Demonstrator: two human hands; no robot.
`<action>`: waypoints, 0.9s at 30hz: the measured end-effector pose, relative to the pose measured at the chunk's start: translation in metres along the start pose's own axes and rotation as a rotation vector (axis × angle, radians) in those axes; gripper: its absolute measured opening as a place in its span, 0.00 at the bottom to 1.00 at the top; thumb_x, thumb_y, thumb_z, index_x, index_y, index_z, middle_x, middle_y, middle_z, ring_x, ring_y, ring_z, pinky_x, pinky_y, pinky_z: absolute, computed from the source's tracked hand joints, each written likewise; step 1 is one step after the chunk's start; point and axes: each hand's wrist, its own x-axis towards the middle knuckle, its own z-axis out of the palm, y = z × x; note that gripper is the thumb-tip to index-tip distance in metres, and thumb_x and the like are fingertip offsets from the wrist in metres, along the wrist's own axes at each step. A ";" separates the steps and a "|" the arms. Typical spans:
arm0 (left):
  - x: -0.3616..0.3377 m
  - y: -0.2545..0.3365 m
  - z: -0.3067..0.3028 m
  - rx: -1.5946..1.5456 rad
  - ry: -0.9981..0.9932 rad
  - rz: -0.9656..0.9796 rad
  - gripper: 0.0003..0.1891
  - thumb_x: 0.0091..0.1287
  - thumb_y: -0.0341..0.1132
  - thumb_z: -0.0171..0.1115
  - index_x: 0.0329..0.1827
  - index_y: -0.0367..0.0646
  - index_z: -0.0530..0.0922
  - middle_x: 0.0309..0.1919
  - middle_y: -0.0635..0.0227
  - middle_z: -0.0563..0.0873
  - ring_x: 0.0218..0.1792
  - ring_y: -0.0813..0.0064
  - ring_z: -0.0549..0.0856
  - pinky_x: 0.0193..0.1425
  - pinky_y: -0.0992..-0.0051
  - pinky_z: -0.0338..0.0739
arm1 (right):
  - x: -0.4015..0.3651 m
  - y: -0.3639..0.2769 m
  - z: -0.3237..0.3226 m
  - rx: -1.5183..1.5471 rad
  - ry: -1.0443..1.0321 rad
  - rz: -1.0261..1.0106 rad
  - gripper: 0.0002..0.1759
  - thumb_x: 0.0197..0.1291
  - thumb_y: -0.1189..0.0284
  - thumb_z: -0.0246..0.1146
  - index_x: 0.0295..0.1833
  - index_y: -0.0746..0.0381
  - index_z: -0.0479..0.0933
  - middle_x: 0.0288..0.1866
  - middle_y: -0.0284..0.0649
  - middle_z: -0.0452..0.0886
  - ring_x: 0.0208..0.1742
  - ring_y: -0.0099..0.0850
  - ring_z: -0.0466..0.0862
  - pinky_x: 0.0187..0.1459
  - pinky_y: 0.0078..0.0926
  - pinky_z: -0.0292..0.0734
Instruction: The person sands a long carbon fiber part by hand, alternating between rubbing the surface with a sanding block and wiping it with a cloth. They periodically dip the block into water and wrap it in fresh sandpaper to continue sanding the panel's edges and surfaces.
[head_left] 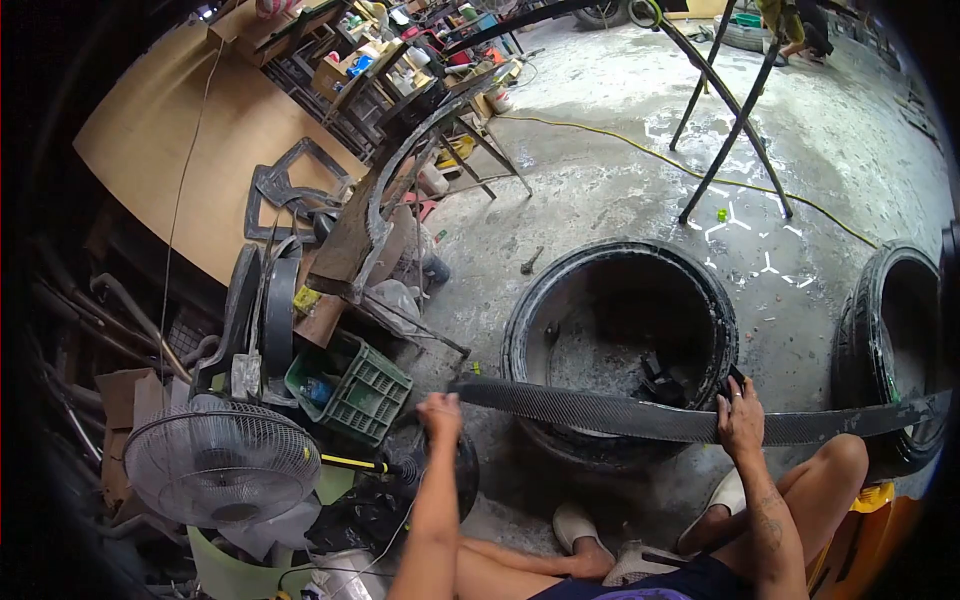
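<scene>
A long, dark carbon-fibre strip (600,412) with a woven pattern lies across the front of an upturned tyre (520,330) and reaches right over a second tyre. My left hand (440,415) is closed at the strip's left end; its fingertips are partly hidden. Over the strip's right half, my right hand (740,420) is closed around a small black piece (737,375) that sticks out past the fingers. That hand also touches the strip. Several black scraps (660,380) lie inside the tyre ring.
A standing fan (222,465) and a green crate (355,390) are on my left. Behind them a curved panel (350,240) rests on a stand. The second tyre (860,340) stands at right. A yellow cord (640,145) crosses the floor near a trestle (740,140). Another person (815,35) is far back.
</scene>
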 end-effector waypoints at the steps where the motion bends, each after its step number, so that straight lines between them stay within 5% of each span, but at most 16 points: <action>1: 0.021 -0.037 0.002 -0.040 -0.046 -0.189 0.17 0.64 0.45 0.71 0.41 0.39 0.82 0.39 0.48 0.86 0.45 0.44 0.82 0.53 0.49 0.72 | 0.000 0.001 0.002 -0.010 0.015 -0.013 0.26 0.71 0.64 0.60 0.69 0.66 0.73 0.69 0.56 0.72 0.61 0.55 0.79 0.60 0.47 0.75; 2: 0.033 -0.059 0.002 0.113 -0.007 -0.259 0.16 0.65 0.44 0.70 0.38 0.37 0.81 0.38 0.48 0.85 0.46 0.44 0.82 0.55 0.49 0.73 | 0.000 0.004 0.003 -0.022 0.027 -0.026 0.26 0.71 0.64 0.60 0.69 0.66 0.73 0.69 0.56 0.72 0.61 0.55 0.79 0.60 0.47 0.75; 4: 0.046 -0.063 -0.002 -0.165 0.113 -0.222 0.17 0.68 0.43 0.68 0.40 0.34 0.80 0.39 0.48 0.85 0.45 0.48 0.83 0.54 0.51 0.74 | 0.002 0.000 0.000 -0.030 0.010 -0.011 0.25 0.71 0.64 0.60 0.68 0.66 0.73 0.69 0.56 0.72 0.62 0.55 0.79 0.61 0.47 0.75; 8: -0.011 0.108 -0.042 -0.505 0.089 0.062 0.18 0.72 0.45 0.63 0.45 0.35 0.79 0.38 0.48 0.84 0.41 0.50 0.83 0.47 0.55 0.77 | 0.004 -0.002 -0.003 0.030 -0.011 0.031 0.25 0.70 0.64 0.61 0.67 0.67 0.75 0.69 0.57 0.73 0.63 0.56 0.78 0.61 0.48 0.75; 10: -0.066 0.188 -0.025 -0.623 -0.104 0.097 0.18 0.73 0.47 0.61 0.49 0.37 0.79 0.43 0.50 0.83 0.50 0.51 0.80 0.55 0.55 0.73 | 0.004 0.000 0.000 0.000 0.022 0.015 0.25 0.70 0.64 0.61 0.66 0.67 0.75 0.68 0.58 0.73 0.64 0.56 0.78 0.62 0.49 0.75; 12: -0.127 0.281 -0.046 -0.655 -0.211 0.259 0.18 0.72 0.46 0.63 0.50 0.38 0.81 0.42 0.49 0.84 0.47 0.49 0.81 0.55 0.54 0.75 | 0.004 -0.001 -0.002 0.025 0.037 -0.005 0.25 0.70 0.64 0.60 0.66 0.68 0.75 0.68 0.58 0.73 0.64 0.57 0.78 0.62 0.48 0.75; 16: -0.217 0.382 -0.055 -0.682 -0.350 0.483 0.12 0.69 0.41 0.66 0.45 0.41 0.80 0.40 0.56 0.83 0.46 0.50 0.78 0.53 0.54 0.72 | 0.004 -0.002 -0.002 0.027 0.041 0.036 0.25 0.71 0.64 0.60 0.66 0.69 0.75 0.69 0.60 0.72 0.64 0.58 0.78 0.63 0.48 0.75; 21: -0.221 0.365 -0.043 -0.558 -0.410 0.505 0.14 0.71 0.42 0.63 0.43 0.39 0.75 0.42 0.52 0.81 0.48 0.48 0.77 0.53 0.51 0.71 | 0.002 0.010 0.006 0.091 0.063 0.062 0.27 0.68 0.72 0.59 0.71 0.68 0.71 0.73 0.63 0.68 0.67 0.60 0.75 0.67 0.49 0.72; 27: -0.108 0.234 -0.002 -0.316 -0.299 0.330 0.18 0.68 0.46 0.66 0.35 0.37 0.80 0.38 0.49 0.84 0.42 0.43 0.80 0.49 0.48 0.73 | 0.003 0.009 0.006 0.050 0.038 0.064 0.26 0.70 0.71 0.59 0.72 0.67 0.70 0.73 0.66 0.68 0.67 0.62 0.75 0.69 0.49 0.70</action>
